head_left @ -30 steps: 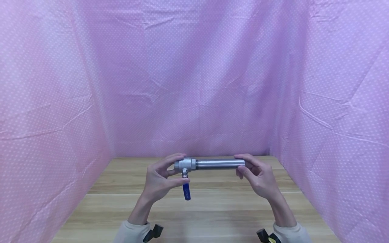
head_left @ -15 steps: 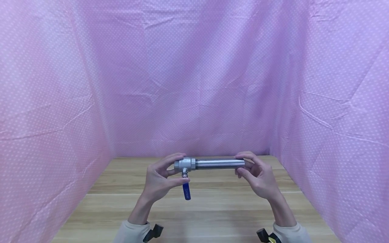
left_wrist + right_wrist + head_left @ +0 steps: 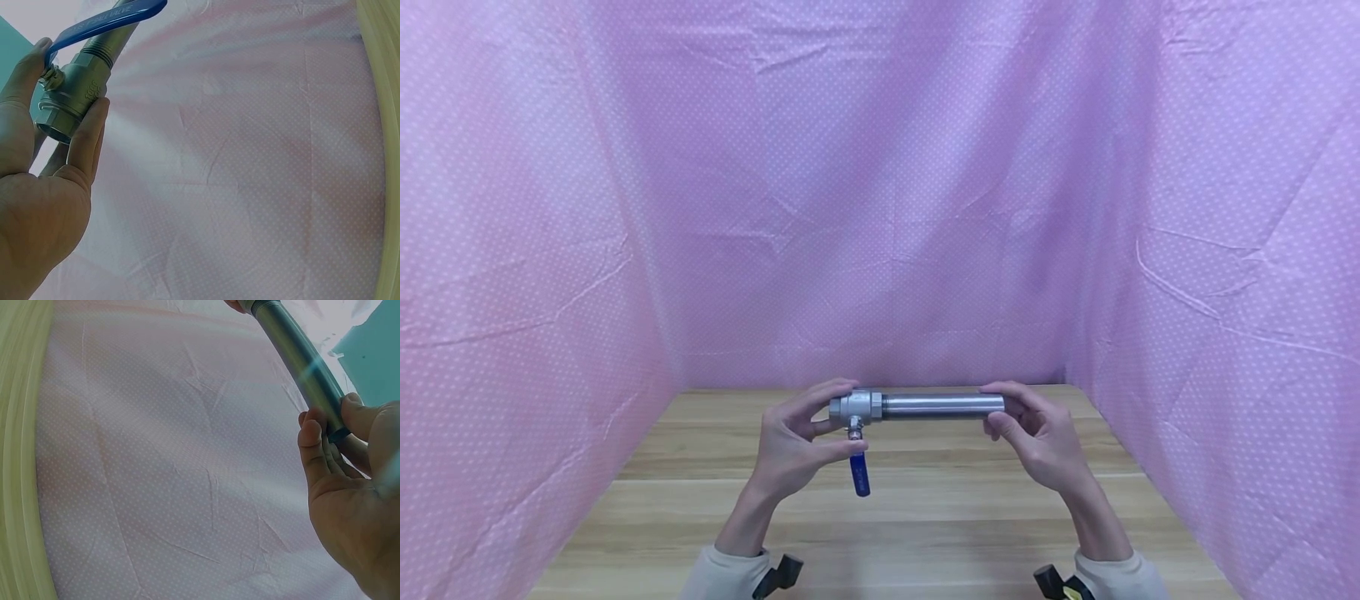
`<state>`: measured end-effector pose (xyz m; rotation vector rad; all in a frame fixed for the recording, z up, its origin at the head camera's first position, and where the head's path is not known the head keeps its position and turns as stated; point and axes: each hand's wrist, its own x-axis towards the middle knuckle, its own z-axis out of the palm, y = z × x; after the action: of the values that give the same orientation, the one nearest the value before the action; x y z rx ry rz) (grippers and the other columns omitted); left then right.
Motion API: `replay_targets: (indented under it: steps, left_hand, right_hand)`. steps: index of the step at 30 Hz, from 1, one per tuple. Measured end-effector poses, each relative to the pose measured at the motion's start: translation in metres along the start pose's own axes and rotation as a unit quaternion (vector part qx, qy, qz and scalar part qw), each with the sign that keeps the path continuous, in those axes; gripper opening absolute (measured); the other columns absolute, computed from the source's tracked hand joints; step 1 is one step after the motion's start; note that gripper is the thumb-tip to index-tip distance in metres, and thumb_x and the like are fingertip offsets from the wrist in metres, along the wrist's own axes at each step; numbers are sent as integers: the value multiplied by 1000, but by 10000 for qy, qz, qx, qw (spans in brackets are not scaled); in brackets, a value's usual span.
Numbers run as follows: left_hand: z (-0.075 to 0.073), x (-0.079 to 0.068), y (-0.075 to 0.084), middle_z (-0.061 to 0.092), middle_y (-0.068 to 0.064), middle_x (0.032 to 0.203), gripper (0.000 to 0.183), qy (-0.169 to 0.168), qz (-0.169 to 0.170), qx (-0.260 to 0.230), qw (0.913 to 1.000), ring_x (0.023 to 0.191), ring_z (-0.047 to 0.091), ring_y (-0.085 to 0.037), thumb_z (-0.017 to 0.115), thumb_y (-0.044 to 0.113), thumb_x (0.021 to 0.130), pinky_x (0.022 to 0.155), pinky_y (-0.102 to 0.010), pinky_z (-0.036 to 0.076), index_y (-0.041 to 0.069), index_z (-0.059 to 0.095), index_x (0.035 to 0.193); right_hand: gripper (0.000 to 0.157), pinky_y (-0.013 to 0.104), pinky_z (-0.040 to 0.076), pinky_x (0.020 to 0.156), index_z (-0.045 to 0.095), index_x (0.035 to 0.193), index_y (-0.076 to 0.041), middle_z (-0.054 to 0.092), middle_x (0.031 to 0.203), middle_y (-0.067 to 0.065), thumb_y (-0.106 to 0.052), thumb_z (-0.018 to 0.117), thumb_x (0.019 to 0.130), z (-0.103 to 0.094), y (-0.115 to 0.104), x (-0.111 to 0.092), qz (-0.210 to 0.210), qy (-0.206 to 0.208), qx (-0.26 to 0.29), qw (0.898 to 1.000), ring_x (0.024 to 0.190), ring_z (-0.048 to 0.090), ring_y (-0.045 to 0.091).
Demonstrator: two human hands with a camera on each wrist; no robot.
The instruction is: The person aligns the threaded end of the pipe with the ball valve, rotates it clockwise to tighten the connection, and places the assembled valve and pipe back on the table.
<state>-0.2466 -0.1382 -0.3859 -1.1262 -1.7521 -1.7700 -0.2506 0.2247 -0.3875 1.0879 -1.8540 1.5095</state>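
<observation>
A silver ball valve (image 3: 858, 406) with a blue lever handle (image 3: 860, 475) is joined to a threaded steel pipe (image 3: 942, 406), which runs level to the right in the head view. My left hand (image 3: 792, 442) grips the valve body, fingers behind and above it, thumb at the lever's base. In the left wrist view the valve's open hexagonal end (image 3: 57, 125) faces my palm, and a few pipe threads (image 3: 97, 48) show at the other end. My right hand (image 3: 1045, 433) pinches the pipe's free end between thumb and fingers; the right wrist view shows that plain end (image 3: 338, 434).
A wood-grain table (image 3: 917, 517) lies below the hands. Pink dotted cloth (image 3: 880, 208) hangs behind and along both sides. Black camera mounts (image 3: 788, 571) sit on both wrists, by the light sleeves (image 3: 727, 575).
Half a second ago my right thumb and fingers were spread a little wider at the pipe end; now they are back close around it. The left hand and valve stay nearly still.
</observation>
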Motion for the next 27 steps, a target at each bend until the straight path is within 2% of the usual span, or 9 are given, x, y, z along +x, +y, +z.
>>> replay_targets:
  steps: [6,11,14,18,23,27]
  left_hand:
    - [0,1,1,73,-4,149,75,-9,2,25,10000,136,72,-13,92,-25,71,107,-44,72,-11,68,141]
    - [0,0,1,73,3,149,75,20,-2,59,10000,137,72,-13,92,-25,71,107,-43,72,-11,69,141]
    - [0,0,0,74,1,148,75,31,-6,65,10000,138,72,-13,92,-25,71,107,-43,72,-11,69,141]
    - [1,0,0,74,-2,148,75,35,-36,69,10000,136,72,-12,93,-24,71,107,-43,72,-11,69,141]
    - [1,0,0,74,-6,149,75,40,-42,69,10000,135,73,-12,93,-24,71,107,-43,72,-11,69,141]
    - [1,0,0,73,-18,148,75,44,-22,77,10000,134,73,-12,93,-24,71,106,-43,73,-12,69,141]
  right_hand:
    - [40,20,64,61,66,133,18,77,90,12,30,64,94,0,0,0,18,-20,113,9999,78,73,11]
    - [46,20,68,65,64,135,17,78,101,10,31,66,92,0,0,1,75,-93,218,9997,84,76,9]
    - [47,20,69,67,63,136,17,78,108,8,31,66,92,0,-1,1,117,-115,204,9997,86,77,10]
    - [46,20,69,68,64,135,16,79,107,1,31,67,92,0,-2,0,161,-93,97,9998,85,77,9]
    - [45,18,68,65,65,134,15,79,93,11,31,68,92,0,-2,0,116,-60,-74,9999,82,75,7]
    - [44,18,66,63,66,133,15,76,89,16,30,68,92,0,-1,0,62,-50,-113,9999,80,74,7]
